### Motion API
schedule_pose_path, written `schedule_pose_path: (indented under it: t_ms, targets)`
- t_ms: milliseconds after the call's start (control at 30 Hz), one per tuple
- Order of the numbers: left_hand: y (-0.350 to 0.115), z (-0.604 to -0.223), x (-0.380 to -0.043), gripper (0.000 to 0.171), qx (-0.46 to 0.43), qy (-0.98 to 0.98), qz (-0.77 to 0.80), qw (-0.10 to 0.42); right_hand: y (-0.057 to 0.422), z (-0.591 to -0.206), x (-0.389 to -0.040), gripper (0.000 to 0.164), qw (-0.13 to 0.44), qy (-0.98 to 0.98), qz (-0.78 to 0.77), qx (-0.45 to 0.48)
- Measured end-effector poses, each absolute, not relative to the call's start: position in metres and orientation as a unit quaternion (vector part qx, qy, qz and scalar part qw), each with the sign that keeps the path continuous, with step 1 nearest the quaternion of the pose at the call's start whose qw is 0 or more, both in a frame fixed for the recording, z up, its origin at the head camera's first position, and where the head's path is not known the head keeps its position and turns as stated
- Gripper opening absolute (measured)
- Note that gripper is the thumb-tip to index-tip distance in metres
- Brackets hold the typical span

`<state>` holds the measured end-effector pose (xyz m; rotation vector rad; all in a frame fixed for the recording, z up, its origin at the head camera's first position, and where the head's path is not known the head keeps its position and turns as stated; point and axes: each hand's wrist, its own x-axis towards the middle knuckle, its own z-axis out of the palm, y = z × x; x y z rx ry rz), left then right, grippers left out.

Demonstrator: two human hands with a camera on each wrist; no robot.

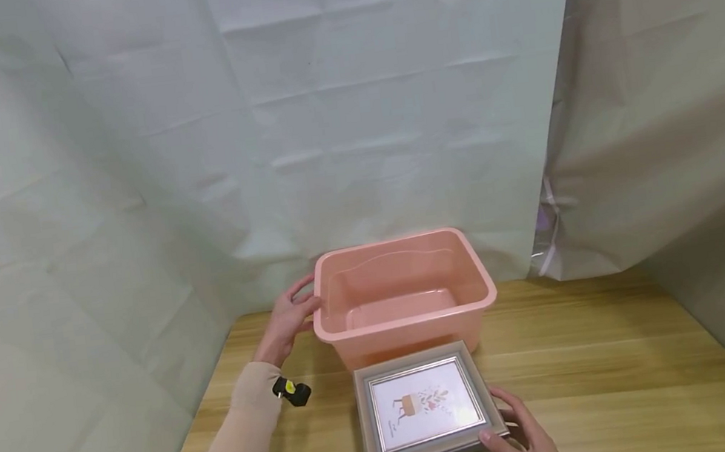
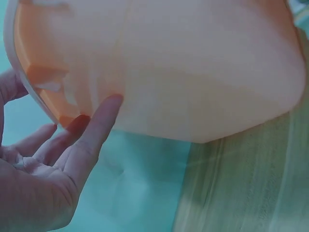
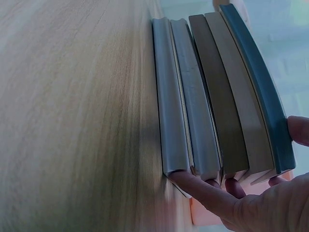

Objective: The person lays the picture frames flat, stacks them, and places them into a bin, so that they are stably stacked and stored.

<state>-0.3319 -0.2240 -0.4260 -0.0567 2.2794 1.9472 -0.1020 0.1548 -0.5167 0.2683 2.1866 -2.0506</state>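
A pink plastic bin (image 1: 408, 329) stands upright near the back of the table in the head view. My left hand (image 1: 290, 316) holds its left end at the rim; in the left wrist view one long finger (image 2: 99, 125) lies against the bin's outer wall (image 2: 193, 72). In front of the bin is a stack of picture frames (image 1: 426, 405), the top one showing a flower drawing. My right hand (image 1: 524, 439) grips the stack's near right corner. Its thumb (image 3: 299, 130) lies at the top frame, while the fingers (image 3: 203, 193) reach along the edges down to the lowest frame.
The wooden table (image 1: 586, 364) extends to the right of the bin and frames. Pale sheeting (image 1: 389, 104) hangs close behind the bin, and more hangs at both sides. A small black device (image 1: 292, 391) sits on the left wrist.
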Motion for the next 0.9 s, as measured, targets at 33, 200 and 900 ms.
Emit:
schedule_pose_path:
  t_ms: [33,200,900]
  targets:
    - [-0.224,-0.426,-0.329,0.070,-0.018,0.760,0.646,0.069,0.154,-0.516,-0.102,0.078,0.067,0.725,-0.679,0.091]
    - [-0.223,-0.429,-0.304,0.070,0.000,0.765,0.642,0.045,0.153,-0.516,-0.103,0.078,0.073,0.725,-0.677,0.103]
    - [-0.250,-0.461,-0.176,0.087,0.071,0.884,0.459,-0.049,0.180,-0.507,-0.108,0.063,-0.004,0.815,-0.576,0.057]
